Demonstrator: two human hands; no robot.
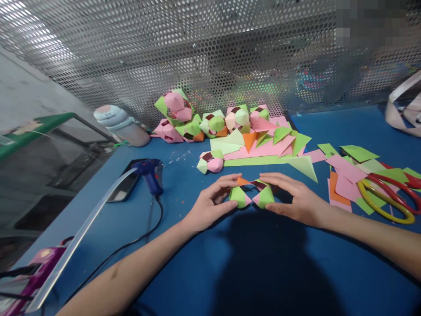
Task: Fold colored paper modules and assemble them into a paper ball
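Observation:
A folded paper piece (251, 194) of green, pink and orange flaps rests on the blue table (197, 267) between both hands. My left hand (212, 202) pinches its left green corner with thumb and fingers. My right hand (292, 196) curls round its right side, fingers pressed on the green flap. A finished green and pink paper ball (210, 161) lies just behind the piece.
Several finished paper balls (197, 120) are heaped against the perforated metal wall. Loose pink and green sheets (263, 149) lie behind, more scraps and red-yellow scissors (388, 195) at right. A blue glue gun (149, 173) with cord and a bottle (121, 125) sit at left.

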